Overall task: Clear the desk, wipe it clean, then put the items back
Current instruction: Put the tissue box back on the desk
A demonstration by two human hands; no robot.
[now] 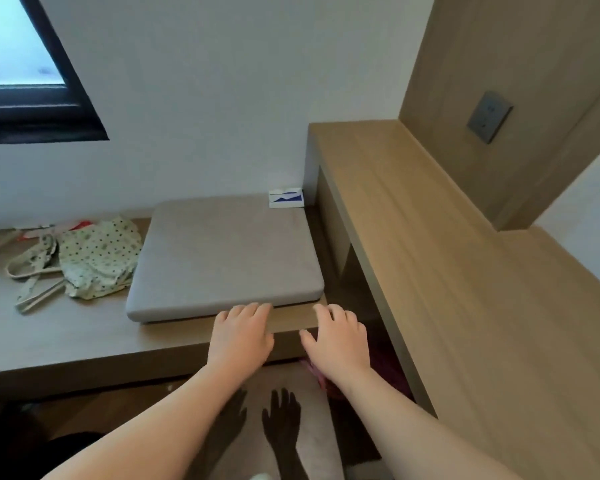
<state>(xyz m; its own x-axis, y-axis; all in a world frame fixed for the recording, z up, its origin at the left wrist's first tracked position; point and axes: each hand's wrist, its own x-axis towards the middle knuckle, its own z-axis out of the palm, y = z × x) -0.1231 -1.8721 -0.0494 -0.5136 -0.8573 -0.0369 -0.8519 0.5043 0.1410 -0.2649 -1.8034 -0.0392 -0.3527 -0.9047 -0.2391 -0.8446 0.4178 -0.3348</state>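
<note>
A bare wooden desk top (430, 237) runs along the right, with nothing standing on it. To its left a grey seat cushion (222, 254) lies on a lower wooden bench (66, 337). My left hand (239, 336) hovers palm down at the cushion's front edge, fingers apart and empty. Beside it, my right hand (338, 341) is also palm down and open, over the bench's front right corner. A small white and blue box (286, 198) stands at the cushion's far right corner against the wall.
A spotted cloth bag (97, 258) with loose straps lies on the bench left of the cushion. A grey wall socket (489, 116) sits in the wood panel above the desk. A dark-framed window (32, 81) is at upper left. Something pink (326, 382) lies under the desk.
</note>
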